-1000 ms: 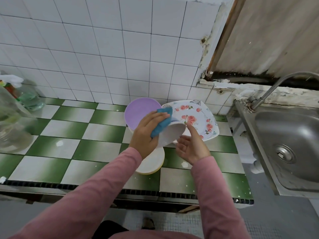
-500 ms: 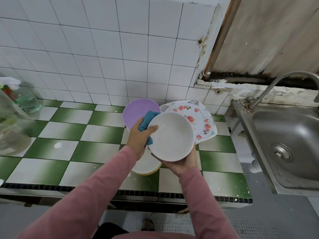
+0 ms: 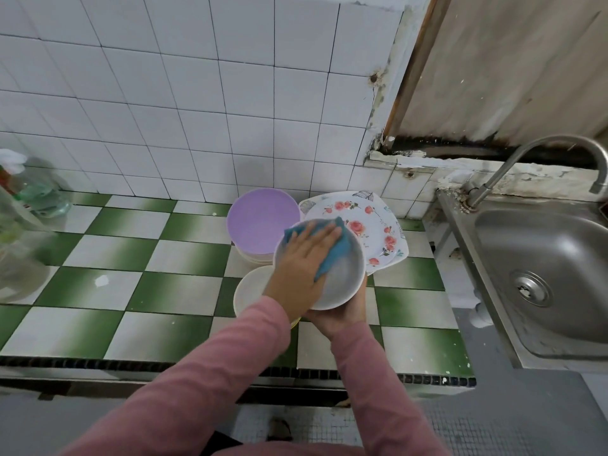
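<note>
A white bowl (image 3: 342, 284) is held above the green-and-white tiled counter, its inside facing up. My right hand (image 3: 342, 315) cups it from below, fingers curled round its near rim. My left hand (image 3: 301, 258) lies flat inside the bowl with straight fingers, pressing a blue cloth (image 3: 330, 255) against the inner surface. The cloth covers the bowl's far part.
A purple plate (image 3: 260, 222) on a stack and a rose-patterned plate (image 3: 371, 225) lie behind the bowl. Another white bowl (image 3: 250, 291) sits under my left wrist. A steel sink (image 3: 546, 268) with tap (image 3: 533, 162) is at the right. Bottles (image 3: 29, 195) stand far left.
The bowl turned from tilted to facing up. My left hand moved from its left rim into the bowl, now pressing the cloth flat inside. The view shifted slightly.
</note>
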A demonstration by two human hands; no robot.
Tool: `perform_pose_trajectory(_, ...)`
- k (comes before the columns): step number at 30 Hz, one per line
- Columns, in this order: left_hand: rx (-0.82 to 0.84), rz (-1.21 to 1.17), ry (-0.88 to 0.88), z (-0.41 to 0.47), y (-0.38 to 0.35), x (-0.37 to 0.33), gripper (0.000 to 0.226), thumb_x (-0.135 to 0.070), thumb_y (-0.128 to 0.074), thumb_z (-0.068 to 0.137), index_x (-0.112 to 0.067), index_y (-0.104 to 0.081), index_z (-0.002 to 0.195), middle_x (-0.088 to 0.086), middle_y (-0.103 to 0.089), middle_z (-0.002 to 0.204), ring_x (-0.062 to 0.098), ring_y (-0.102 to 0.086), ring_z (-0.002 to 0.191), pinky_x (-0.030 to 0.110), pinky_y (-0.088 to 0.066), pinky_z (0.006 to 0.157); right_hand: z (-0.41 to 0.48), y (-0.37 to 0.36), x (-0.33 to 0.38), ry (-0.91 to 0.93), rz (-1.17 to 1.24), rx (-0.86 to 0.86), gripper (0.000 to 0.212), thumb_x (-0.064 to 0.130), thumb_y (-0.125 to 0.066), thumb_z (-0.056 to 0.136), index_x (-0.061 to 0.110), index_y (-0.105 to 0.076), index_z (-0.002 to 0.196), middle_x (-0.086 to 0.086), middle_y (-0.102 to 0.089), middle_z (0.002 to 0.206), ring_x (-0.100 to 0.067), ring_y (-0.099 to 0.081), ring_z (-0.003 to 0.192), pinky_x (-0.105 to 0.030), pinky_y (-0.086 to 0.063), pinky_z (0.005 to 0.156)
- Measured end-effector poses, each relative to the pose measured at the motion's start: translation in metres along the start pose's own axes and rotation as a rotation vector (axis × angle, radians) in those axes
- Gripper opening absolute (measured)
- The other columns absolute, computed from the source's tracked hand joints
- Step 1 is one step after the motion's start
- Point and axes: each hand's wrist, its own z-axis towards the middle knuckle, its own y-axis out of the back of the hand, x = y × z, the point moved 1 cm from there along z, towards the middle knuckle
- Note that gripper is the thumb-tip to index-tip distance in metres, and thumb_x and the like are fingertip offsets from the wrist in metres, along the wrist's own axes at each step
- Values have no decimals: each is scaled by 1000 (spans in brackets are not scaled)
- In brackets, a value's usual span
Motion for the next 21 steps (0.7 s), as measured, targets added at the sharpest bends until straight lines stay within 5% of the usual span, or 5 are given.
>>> perform_pose_trajectory(4,502,145,259,-8,-25,2,65,-38,-31,105,-27,6,157,-10,13,163,17,11,151,42,5,123,2,-4,0,101,54,-24,58,62,-48,93,17,-76,116,-12,-67,128,-33,-68,111,-50,-47,105)
perform_pose_trajectory(7,682,97,300,1,-16,-6,63,-39,-26,106,-27,12,155,-8,21,162,18,14,150,43,4,123,5,-1,1,98,43,-77,62,64,-54,89,18,-68,128,-10,-65,132,-31,-58,126,-52,-36,115)
perform_pose_trajectory(13,891,-161,416,11,20,-31,49,-43,-26,106,-27,-32,152,7,-53,141,27,-50,125,31,-33,104,6,3,10,152,-103,-127,62,70,-48,85,19,-72,110,-14,-73,101,-32,-71,90,-50,-55,92)
perform_pose_trajectory(17,955,-224,408,17,32,-26,42,-47,-32,104,-27,-53,134,2,-59,127,24,-54,114,33,-38,101,-4,0,12,166,-121,-102,60,66,-43,90,20,-79,101,-14,-74,101,-32,-72,88,-46,-58,82)
perform_pose_trajectory(21,768,-628,626,19,46,-13,45,-52,-46,97,-23,-56,130,-1,-63,120,16,-58,107,31,-44,99,-13,-5,20,186,-65,-100,64,66,-45,92,15,-65,125,-17,-71,110,-34,-70,95,-47,-59,81)
